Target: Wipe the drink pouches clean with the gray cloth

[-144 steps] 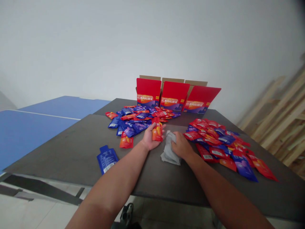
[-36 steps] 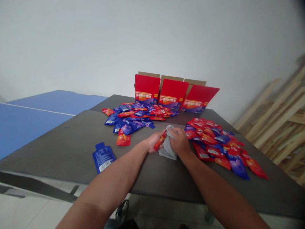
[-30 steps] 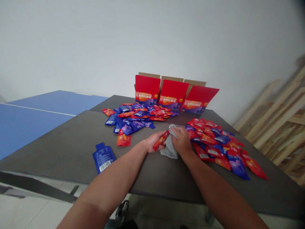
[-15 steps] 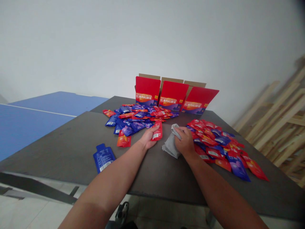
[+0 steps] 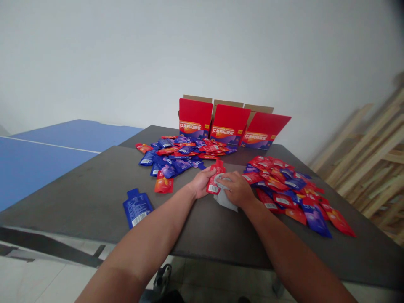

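Observation:
Over the middle of the dark table, my left hand (image 5: 200, 183) is closed on the left edge of a red pouch (image 5: 213, 187), its barcode end toward me. My right hand (image 5: 238, 189) grips a folded grey cloth (image 5: 226, 200) and presses it against the pouch's front. Part of the pouch is covered by the cloth. Left of my left hand lies a mixed pile of blue and red pouches (image 5: 176, 162). A second pile of red and blue pouches (image 5: 280, 181) spreads to the right of my right hand.
Three open red boxes (image 5: 229, 134) stand in a row at the back of the dark table (image 5: 104, 189). One blue pouch (image 5: 138, 208) lies alone at the front left. A blue table-tennis table (image 5: 47, 155) adjoins on the left. Wooden slats (image 5: 362, 151) lean at the right.
My right hand has brought the cloth left onto the red pouch. My left hand has shifted slightly right with the pouch, which now shows its spout end pointing away.

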The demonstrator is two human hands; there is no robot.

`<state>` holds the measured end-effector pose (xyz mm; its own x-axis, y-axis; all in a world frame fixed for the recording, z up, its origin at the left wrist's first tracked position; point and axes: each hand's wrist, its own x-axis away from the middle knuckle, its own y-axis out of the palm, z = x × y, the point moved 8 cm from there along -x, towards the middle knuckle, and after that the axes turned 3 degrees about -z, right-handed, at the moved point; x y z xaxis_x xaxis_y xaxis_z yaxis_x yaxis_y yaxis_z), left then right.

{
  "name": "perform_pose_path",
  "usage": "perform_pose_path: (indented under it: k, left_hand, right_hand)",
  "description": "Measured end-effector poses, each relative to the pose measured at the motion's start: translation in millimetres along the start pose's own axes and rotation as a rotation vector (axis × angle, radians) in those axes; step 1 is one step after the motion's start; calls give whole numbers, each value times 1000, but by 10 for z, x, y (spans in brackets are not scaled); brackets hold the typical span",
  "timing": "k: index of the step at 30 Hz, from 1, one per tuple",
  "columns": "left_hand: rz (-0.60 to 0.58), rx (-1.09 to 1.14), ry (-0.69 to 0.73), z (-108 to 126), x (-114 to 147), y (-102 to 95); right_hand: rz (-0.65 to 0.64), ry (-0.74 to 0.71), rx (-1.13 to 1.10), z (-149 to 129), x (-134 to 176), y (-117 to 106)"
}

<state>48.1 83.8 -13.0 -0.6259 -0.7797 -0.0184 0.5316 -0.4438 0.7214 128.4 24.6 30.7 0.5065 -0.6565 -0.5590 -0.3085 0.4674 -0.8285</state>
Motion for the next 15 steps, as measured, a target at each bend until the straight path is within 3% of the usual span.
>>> perform_pose_path:
  k: [7, 15]
  left_hand:
    - [-69, -27, -136, -147, 78, 115]
    - [-36, -86, -264, -210, 84, -5]
  right_hand:
    - [65, 194, 89, 219, 18, -65]
    - [164, 378, 97, 456, 99, -127]
